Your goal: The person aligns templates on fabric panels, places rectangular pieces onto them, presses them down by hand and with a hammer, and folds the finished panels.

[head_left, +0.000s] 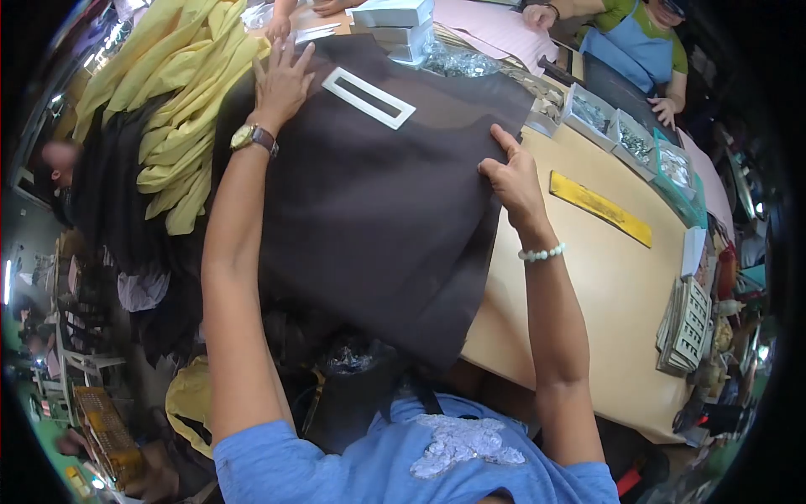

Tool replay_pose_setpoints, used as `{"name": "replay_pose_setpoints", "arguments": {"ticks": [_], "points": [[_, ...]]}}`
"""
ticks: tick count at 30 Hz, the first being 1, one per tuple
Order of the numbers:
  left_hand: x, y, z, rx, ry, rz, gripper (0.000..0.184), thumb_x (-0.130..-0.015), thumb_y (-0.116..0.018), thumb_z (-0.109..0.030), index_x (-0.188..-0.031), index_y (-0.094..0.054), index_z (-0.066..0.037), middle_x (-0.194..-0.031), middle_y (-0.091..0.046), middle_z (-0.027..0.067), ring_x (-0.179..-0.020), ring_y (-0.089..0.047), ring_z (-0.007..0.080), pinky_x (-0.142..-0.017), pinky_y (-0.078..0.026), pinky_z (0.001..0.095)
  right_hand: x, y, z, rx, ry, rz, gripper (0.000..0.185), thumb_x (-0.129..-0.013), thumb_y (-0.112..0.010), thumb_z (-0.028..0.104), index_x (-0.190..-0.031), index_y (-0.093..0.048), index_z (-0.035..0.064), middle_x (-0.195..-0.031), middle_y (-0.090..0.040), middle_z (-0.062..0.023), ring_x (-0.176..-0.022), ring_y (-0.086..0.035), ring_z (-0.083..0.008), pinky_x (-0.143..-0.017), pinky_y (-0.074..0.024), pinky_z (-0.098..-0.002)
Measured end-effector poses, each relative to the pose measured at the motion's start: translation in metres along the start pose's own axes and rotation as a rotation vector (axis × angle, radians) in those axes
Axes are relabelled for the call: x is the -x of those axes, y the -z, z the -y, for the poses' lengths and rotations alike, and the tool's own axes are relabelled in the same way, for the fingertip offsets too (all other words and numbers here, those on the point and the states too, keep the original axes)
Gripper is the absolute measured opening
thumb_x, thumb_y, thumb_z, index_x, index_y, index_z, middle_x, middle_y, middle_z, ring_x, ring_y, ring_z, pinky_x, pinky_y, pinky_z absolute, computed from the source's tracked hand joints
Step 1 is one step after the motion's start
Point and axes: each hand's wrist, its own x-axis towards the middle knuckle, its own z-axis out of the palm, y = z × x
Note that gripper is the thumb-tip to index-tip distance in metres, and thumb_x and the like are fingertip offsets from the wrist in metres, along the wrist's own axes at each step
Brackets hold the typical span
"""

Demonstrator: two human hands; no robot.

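A large piece of dark brown fabric (pixel 369 227) lies over the table and hangs past its near edge. My left hand (pixel 281 88) rests flat on its upper left part, fingers stretched and spread. At the fabric's right edge, my right hand (pixel 514 181) has its thumb and index finger on top, while the other fingers curl out of sight at the edge; it appears to grip the cloth there. Between the hands, near the far side, a white rectangular frame with a long slot (pixel 369 97) lies on the fabric, touched by neither hand.
Yellow cloth pieces (pixel 180 109) are heaped at left. On the table (pixel 588 277) lies a yellow strip (pixel 600 208). Boxes of small metal parts (pixel 630 139) line the far right, and white boxes (pixel 390 25) are stacked behind. A co-worker in a blue apron (pixel 621 52) is opposite.
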Motion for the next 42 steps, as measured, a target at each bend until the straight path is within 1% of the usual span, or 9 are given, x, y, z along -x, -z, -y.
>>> {"name": "replay_pose_setpoints", "arguments": {"ticks": [5, 9, 23, 26, 28, 32, 36, 40, 42], "points": [[0.071, 0.035, -0.018, 0.068, 0.114, 0.061, 0.049, -0.091, -0.050, -0.031, -0.136, -0.041, -0.014, -0.146, -0.028, 0.0160, -0.136, -0.021, 0.0353, -0.104, -0.020, 0.0605, -0.014, 0.012, -0.013, 0.151, -0.100, 0.032, 0.068, -0.067, -0.054, 0.004, -0.131, -0.038, -0.0129, -0.121, -0.055, -0.0241, -0.096, -0.059, -0.0180, -0.081, -0.0456, -0.0234], [0.150, 0.066, -0.031, 0.283, 0.396, 0.573, 0.060, -0.094, -0.038, -0.047, -0.138, -0.037, -0.006, -0.147, -0.026, 0.0190, -0.137, -0.019, 0.0367, -0.107, -0.013, 0.0577, -0.018, 0.013, -0.021, 0.181, -0.106, 0.028, 0.067, -0.067, -0.055, 0.004, -0.131, -0.039, -0.0121, -0.122, -0.055, -0.0233, -0.092, -0.061, -0.0181, -0.080, -0.0457, -0.0241], [0.210, 0.084, -0.003, -0.033, 0.578, 0.148, 0.054, -0.082, -0.063, -0.028, -0.129, -0.049, -0.005, -0.134, -0.045, 0.0204, -0.118, -0.045, 0.0372, -0.100, -0.035, 0.0457, -0.007, 0.020, -0.030, 0.186, -0.018, 0.005, 0.060, -0.071, -0.061, 0.000, -0.127, -0.044, -0.0121, -0.125, -0.053, -0.0233, -0.113, -0.054, -0.0244, -0.095, -0.0403, -0.0273], [0.204, 0.073, 0.033, 0.237, 0.774, 0.333, 0.046, -0.082, -0.063, -0.023, -0.123, -0.054, -0.002, -0.119, -0.058, 0.0194, -0.105, -0.057, 0.0340, -0.094, -0.042, 0.0387, -0.015, 0.026, -0.023, 0.202, -0.001, -0.016, 0.061, -0.070, -0.060, -0.001, -0.128, -0.043, -0.0121, -0.126, -0.052, -0.0228, -0.113, -0.053, -0.0236, -0.094, -0.0403, -0.0264], [0.209, 0.056, 0.064, 0.677, 0.781, 0.042, 0.033, -0.082, -0.064, -0.016, -0.111, -0.062, -0.001, -0.100, -0.067, 0.0113, -0.090, -0.063, 0.0269, -0.084, -0.047, 0.0306, -0.021, 0.031, -0.016, 0.188, -0.015, -0.029, 0.061, -0.070, -0.060, -0.002, -0.128, -0.043, -0.0119, -0.126, -0.052, -0.0227, -0.113, -0.053, -0.0234, -0.094, -0.0404, -0.0261], [0.193, 0.079, 0.112, 1.755, 1.131, 0.314, 0.029, -0.086, -0.063, -0.016, -0.110, -0.062, 0.000, -0.104, -0.065, 0.0039, -0.091, -0.060, 0.0115, -0.084, -0.044, 0.0228, -0.026, 0.038, -0.007, 0.159, -0.058, -0.006, 0.063, -0.070, -0.060, -0.002, -0.129, -0.041, -0.0119, -0.126, -0.052, -0.0224, -0.111, -0.054, -0.0219, -0.091, -0.0427, -0.0267], [0.193, 0.085, 0.113, 1.019, 1.256, 0.546, 0.031, -0.089, -0.060, -0.027, -0.108, -0.063, -0.002, -0.100, -0.066, 0.0033, -0.086, -0.061, 0.0124, -0.075, -0.045, 0.0268, -0.018, 0.035, -0.009, 0.161, -0.054, 0.012, 0.063, -0.070, -0.060, -0.002, -0.129, -0.040, -0.0137, -0.124, -0.052, -0.0240, -0.107, -0.056, -0.0218, -0.088, -0.0452, -0.0264], [0.202, 0.072, 0.095, 0.158, 0.750, 0.357, 0.028, -0.089, -0.054, -0.029, -0.094, -0.068, -0.006, -0.085, -0.068, 0.0131, -0.077, -0.063, 0.0317, -0.073, -0.047, 0.0359, -0.013, 0.030, -0.029, 0.213, -0.006, 0.012, 0.063, -0.070, -0.060, -0.003, -0.129, -0.039, -0.0153, -0.122, -0.054, -0.0237, -0.105, -0.057, -0.0227, -0.088, -0.0453, -0.0262], [0.189, 0.088, 0.061, -0.163, 0.529, 0.221, 0.029, -0.087, -0.057, -0.031, -0.094, -0.063, -0.003, -0.102, -0.062, 0.0187, -0.096, -0.057, 0.0344, -0.082, -0.045, 0.0421, 0.001, 0.020, -0.019, 0.189, -0.043, 0.022, 0.063, -0.070, -0.061, -0.003, -0.128, -0.038, -0.0158, -0.122, -0.054, -0.0240, -0.107, -0.057, -0.0238, -0.089, -0.0448, -0.0264]]}}
